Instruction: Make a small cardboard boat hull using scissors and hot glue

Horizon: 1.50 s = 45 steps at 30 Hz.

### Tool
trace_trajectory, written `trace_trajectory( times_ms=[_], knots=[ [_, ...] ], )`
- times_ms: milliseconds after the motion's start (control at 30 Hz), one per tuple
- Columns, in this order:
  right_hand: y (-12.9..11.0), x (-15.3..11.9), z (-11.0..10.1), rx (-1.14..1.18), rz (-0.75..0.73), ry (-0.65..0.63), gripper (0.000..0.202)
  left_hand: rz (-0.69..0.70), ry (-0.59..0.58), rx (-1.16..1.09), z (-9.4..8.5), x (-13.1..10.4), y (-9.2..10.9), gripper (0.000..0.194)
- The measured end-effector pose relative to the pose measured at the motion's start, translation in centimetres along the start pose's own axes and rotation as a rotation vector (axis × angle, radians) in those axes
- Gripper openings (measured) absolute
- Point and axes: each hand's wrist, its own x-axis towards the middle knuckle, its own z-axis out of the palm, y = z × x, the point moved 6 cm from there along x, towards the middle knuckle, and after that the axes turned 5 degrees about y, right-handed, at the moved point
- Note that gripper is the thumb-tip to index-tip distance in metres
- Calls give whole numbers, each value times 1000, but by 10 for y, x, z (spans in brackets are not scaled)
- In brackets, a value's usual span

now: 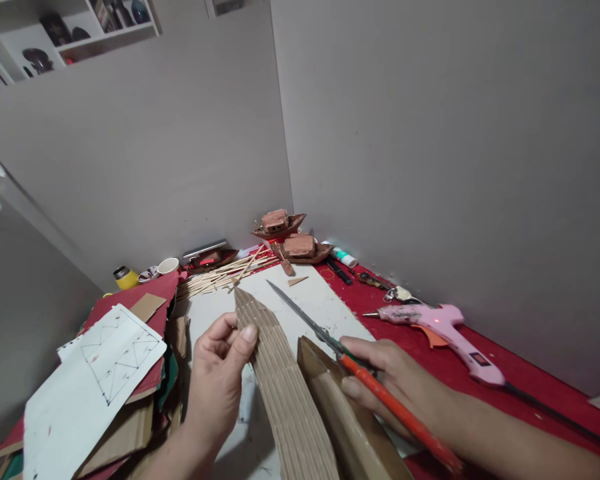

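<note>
My left hand (223,370) pinches a long strip of corrugated cardboard (283,373) between thumb and fingers near its pointed far end. My right hand (393,380) is wrapped around long-bladed scissors (300,313); an orange handle shows on top and a bit of green near the fingers. The blades look closed together and point away, just right of the strip's tip, apart from it. Below the scissors lies a folded brown cardboard hull shape (340,413), partly covered by the strip and my right hand.
A pink glue gun (445,327) lies on the red cloth (535,413) at right. Model boats (300,248) and thin wooden sticks (225,275) are at the back. Cardboard sheets and a paper with a drawing (100,380) pile up at left. A small cardboard triangle (297,281) rests on the white board (320,300).
</note>
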Motion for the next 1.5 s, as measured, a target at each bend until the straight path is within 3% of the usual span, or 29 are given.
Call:
trace_trajectory(
  times_ms=[133,333,667,1033,1233,1500],
  knots=[
    [-11,-1,-4,-98,-11,-68,26,70,40,53,-6,2,6,12],
    [-12,-2,-6,-249,-9,-64,34,125,28,117,-4,-1,9,13],
    [-15,0,-7,-235,-55,-24,33,139,2,116,-3,-1,8,10],
    [-12,-3,-5,-189,-4,-39,37,107,-20,115,-1,-1,7,8],
    [-7,-2,-8,-214,0,27,44,78,-38,92,0,-1,4,9],
    [-3,-1,-6,24,-35,100,43,-97,-102,-58,10,-3,-5,11]
  ],
)
